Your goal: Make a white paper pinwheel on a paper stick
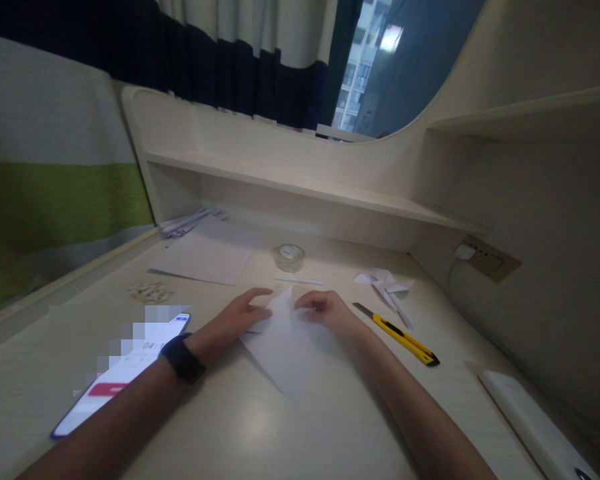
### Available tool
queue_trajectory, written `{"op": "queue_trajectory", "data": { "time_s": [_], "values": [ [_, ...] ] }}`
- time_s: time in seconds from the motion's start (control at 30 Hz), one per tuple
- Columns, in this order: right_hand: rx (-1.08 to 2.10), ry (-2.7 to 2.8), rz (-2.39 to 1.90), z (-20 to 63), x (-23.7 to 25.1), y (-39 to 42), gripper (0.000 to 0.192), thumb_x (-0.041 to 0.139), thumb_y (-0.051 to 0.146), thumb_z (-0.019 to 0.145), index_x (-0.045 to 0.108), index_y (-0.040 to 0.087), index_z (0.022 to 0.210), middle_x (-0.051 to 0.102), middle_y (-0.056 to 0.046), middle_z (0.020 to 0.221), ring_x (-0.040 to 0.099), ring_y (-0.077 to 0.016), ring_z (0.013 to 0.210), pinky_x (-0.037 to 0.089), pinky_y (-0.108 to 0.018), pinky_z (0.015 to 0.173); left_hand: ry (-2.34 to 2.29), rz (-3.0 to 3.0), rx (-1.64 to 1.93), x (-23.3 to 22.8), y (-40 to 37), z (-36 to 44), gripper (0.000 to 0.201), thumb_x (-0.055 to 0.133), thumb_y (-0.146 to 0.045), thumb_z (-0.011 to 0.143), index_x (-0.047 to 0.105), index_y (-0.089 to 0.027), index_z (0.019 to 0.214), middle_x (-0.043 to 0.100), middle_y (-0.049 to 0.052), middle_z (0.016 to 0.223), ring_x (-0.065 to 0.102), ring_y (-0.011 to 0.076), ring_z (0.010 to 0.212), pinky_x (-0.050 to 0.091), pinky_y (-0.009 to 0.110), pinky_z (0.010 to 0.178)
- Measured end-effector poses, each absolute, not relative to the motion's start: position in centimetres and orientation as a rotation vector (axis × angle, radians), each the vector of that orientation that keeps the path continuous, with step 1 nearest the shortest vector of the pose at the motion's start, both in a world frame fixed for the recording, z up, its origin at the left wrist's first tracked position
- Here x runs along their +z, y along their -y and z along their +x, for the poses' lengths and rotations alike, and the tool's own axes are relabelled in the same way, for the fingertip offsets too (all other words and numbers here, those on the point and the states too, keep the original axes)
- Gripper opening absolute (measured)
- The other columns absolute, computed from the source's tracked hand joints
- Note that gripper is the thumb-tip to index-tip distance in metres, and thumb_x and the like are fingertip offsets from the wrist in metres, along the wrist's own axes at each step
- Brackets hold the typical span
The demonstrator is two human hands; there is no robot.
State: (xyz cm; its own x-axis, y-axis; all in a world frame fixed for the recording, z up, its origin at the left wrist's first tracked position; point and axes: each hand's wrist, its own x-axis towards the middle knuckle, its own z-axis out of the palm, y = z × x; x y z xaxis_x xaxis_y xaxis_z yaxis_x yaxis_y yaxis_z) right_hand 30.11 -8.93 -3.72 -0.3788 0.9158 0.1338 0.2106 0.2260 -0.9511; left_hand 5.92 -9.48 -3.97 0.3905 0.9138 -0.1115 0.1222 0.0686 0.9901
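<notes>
So the paper (287, 347) sits right in front of us on the bench (250, 440), between our two hands. It looks folded, with a narrow tip aimed away from us and a corner pointing back our way, so its long axis runs roughly away from our body. Neither side wins by much on distance: our left hand (236, 322) has its thumb at the left edge, and our right hand (330, 311) is at the right edge, both up near that tip.

Pose-wise, both forearms slant in from the bottom corners. The left thumb and index are spread with a clear gap, so we'd call that one open, no grip on anything. The right one is more closed, fingers curled and the tips by the edge, but we honestly can't tell if it's pinching the paper or just resting there.

Further out: a thin white stick (299, 280) lies just past the tip, with the tape (289, 259) behind it. Off to the right there's a pinwheel (387, 287) and a yellow cutter (403, 338). On the left, our phone (130, 370) is partly behind the forearm, with flat sheets (207, 250) farther back.
</notes>
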Motion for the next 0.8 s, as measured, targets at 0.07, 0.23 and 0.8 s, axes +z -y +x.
{"op": "queue_trajectory", "data": {
  "time_s": [0.07, 0.23, 0.8],
  "values": [
    [1.172, 1.755, -1.029, 29.9, -3.8, 9.0, 0.015, 0.072, 0.020, 0.064, 0.074, 0.018, 0.078, 0.070, -0.003, 0.082, 0.062, -0.0156, 0.074, 0.047, -0.028, 0.072, -0.990, 1.352, 0.758, -3.9, 9.7, 6.0, 0.075, 0.070, -0.035, 0.071, 0.037, -0.021, 0.137, 0.070, 0.005, 0.086, 0.065, 0.0189, 0.067, 0.046, 0.029, 0.061],
    [1.055, 1.804, -0.907, 28.9, -3.4, 9.4, 0.011, 0.067, 0.017, 0.066, 0.075, 0.021, 0.073, 0.070, -0.003, 0.080, 0.063, -0.0167, 0.077, 0.048, -0.029, 0.074, -0.781, 1.209, 0.694, -2.6, 10.8, 6.3, 0.064, 0.073, -0.030, 0.070, 0.050, -0.015, 0.127, 0.069, 0.012, 0.099, 0.067, 0.0230, 0.080, 0.048, 0.031, 0.068],
    [0.656, 2.063, -0.912, 26.9, -2.8, 10.8, 0.035, 0.054, -0.002, 0.071, 0.075, 0.024, 0.080, 0.071, -0.002, 0.081, 0.065, -0.0139, 0.078, 0.049, -0.026, 0.076, -1.022, 1.809, 0.925, -5.3, 9.2, 6.6, 0.075, 0.070, -0.024, 0.063, 0.041, -0.022, 0.131, 0.060, 0.010, 0.118, 0.061, 0.0241, 0.100, 0.046, 0.039, 0.089]
  ]
}}
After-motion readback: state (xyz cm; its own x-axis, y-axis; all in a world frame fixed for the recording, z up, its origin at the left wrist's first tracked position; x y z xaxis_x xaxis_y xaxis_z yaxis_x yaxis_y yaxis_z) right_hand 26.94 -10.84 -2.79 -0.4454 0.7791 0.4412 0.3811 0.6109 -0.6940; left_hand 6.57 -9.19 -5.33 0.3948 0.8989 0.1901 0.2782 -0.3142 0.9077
